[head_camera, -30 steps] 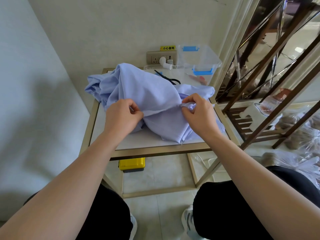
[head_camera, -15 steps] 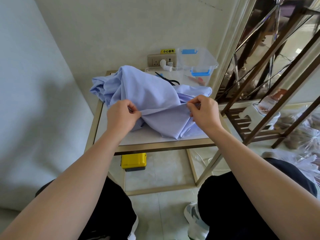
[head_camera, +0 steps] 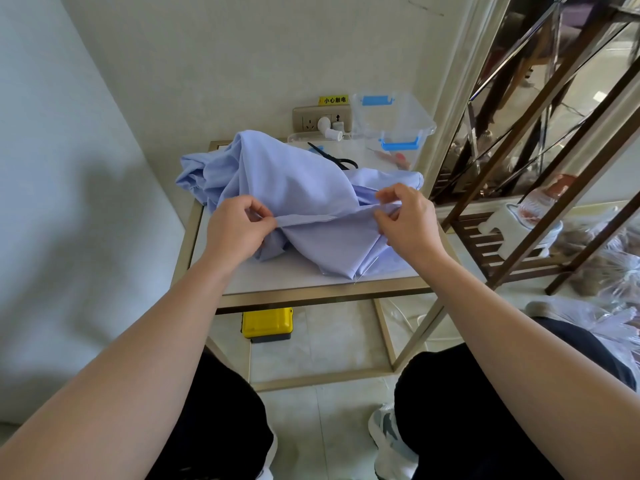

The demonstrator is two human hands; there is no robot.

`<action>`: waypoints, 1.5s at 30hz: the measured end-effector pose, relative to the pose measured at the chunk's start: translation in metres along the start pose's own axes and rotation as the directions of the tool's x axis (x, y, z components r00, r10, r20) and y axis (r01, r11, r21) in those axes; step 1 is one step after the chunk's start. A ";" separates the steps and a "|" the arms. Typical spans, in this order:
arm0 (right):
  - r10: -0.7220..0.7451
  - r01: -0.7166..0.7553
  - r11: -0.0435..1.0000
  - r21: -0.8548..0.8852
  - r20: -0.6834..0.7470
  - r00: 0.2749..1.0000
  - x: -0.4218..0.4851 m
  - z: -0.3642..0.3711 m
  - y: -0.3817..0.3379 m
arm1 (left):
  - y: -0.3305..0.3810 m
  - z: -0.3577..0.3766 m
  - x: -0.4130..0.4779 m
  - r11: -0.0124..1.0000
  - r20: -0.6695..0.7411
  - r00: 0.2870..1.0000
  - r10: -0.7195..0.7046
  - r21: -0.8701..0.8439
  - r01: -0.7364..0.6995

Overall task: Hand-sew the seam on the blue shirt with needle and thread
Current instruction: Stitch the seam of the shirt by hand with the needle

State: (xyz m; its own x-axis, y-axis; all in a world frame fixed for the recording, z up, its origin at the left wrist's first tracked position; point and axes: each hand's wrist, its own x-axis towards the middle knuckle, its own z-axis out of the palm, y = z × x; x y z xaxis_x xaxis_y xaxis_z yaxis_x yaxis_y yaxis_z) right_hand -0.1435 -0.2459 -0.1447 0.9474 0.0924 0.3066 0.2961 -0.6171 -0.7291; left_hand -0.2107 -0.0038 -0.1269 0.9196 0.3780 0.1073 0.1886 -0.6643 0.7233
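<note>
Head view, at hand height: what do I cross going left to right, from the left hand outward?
left hand, pinching the fabric → blue shirt, stretched between both hands → right hand, pinching the other end → white stool on the slatted shelf

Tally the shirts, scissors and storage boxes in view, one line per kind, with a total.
Shirts: 1, the blue shirt, pinched by the left hand and the right hand.
Scissors: 1, the black scissors.
Boxes: 2, the clear box and the yellow case.
Total: 4.
</note>
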 end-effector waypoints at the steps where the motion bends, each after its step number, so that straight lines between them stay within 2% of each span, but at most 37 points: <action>1: -0.038 0.038 0.999 -0.001 -0.013 0.999 0.000 0.000 -0.004 | 0.001 0.000 0.000 0.999 0.006 1.000 -0.010 -0.035 0.010; 4: -0.222 0.220 0.974 0.047 0.026 0.975 0.000 0.005 -0.021 | 0.002 0.003 0.003 0.993 0.030 0.999 -0.013 -0.121 0.017; 7: -0.330 0.334 0.942 0.030 0.252 0.909 0.002 0.018 -0.028 | 0.005 0.005 0.004 0.984 0.070 0.998 0.006 -0.180 0.007; 8: -0.346 0.352 0.936 0.029 0.279 0.896 0.002 0.022 -0.028 | 0.007 0.005 0.005 0.979 0.087 0.996 0.015 -0.203 0.003; 13: -0.395 0.383 0.918 0.107 0.128 0.910 0.004 0.035 -0.037 | 0.010 0.006 0.008 0.950 0.154 0.988 0.008 -0.310 0.041; 17: -0.318 0.338 0.940 -0.050 0.235 0.919 0.006 0.050 -0.038 | 0.007 0.005 0.008 0.945 0.173 0.984 0.032 -0.327 0.026; 20: -0.330 0.340 0.940 0.013 0.280 0.902 0.007 0.050 -0.038 | 0.005 0.002 0.006 0.944 0.184 0.981 0.059 -0.330 0.005; 22: -0.280 0.254 0.960 0.120 0.327 0.903 0.008 0.044 -0.042 | 0.005 0.000 0.005 0.943 0.188 0.979 0.084 -0.333 -0.016; 26: -0.125 -0.009 0.955 0.296 0.431 0.894 0.009 0.031 -0.053 | 0.005 -0.003 0.003 0.935 0.201 0.971 0.127 -0.350 -0.050; 29: -0.002 -0.265 0.889 0.374 0.581 0.814 0.005 0.030 -0.059 | 0.006 -0.002 0.003 0.938 0.207 0.965 0.159 -0.336 -0.083; 31: 0.061 -0.365 0.847 0.387 0.611 0.789 0.003 0.030 -0.059 | 0.007 -0.001 0.003 0.941 0.212 0.961 0.177 -0.324 -0.102; 34: 0.100 -0.395 0.829 0.396 0.590 0.801 0.008 0.025 -0.058 | 0.005 0.001 0.004 0.953 0.213 0.956 0.203 -0.269 -0.142; 41: 0.062 -0.358 0.806 0.471 0.534 0.843 0.021 0.018 -0.061 | 0.013 0.013 0.003 0.958 0.207 0.938 0.277 -0.140 -0.251; 45: 0.062 -0.323 0.817 0.478 0.484 0.873 0.028 0.021 -0.060 | 0.023 0.014 0.006 0.945 0.187 0.936 0.297 -0.195 -0.261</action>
State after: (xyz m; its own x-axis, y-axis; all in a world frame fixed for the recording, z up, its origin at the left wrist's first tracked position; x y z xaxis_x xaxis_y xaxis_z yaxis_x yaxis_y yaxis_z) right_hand -0.1324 -0.1901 -0.1053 0.9043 0.4206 -0.0737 -0.0058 -0.1604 -0.9870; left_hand -0.1957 -0.0257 -0.1194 0.9816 0.0356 0.1876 -0.1289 -0.6010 0.7888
